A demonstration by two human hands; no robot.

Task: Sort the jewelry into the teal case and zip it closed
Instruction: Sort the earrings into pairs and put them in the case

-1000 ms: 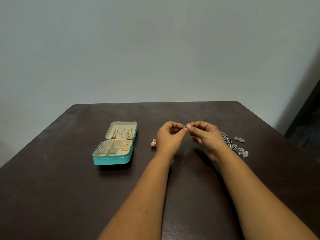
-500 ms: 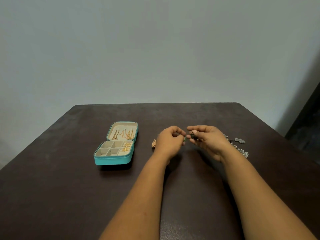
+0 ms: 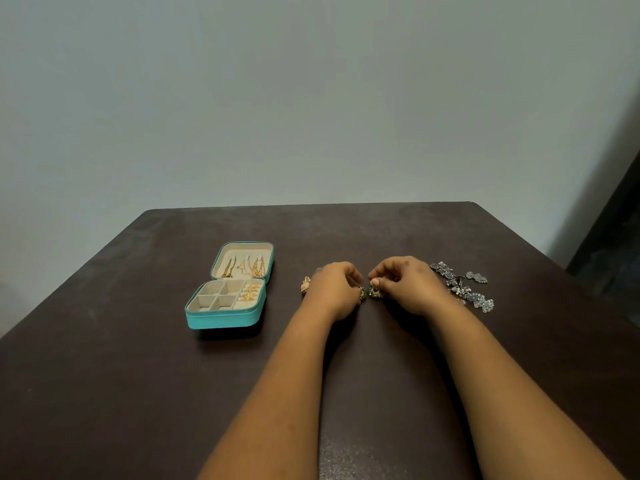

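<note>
Just below right-hand grip [image 3: 375,283]: green earring [image 3: 374,292]

Both hands, left [image 3: 334,289] and right [image 3: 407,284], curl knuckles-up, fingertips nearly meeting.

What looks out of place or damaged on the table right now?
Nothing stands out. The teal case lies open and flat, gold pieces in the lid and right-hand compartments. The silver jewelry and a gold earring wait unsorted beside the hands, which hold small dark pieces.
</note>
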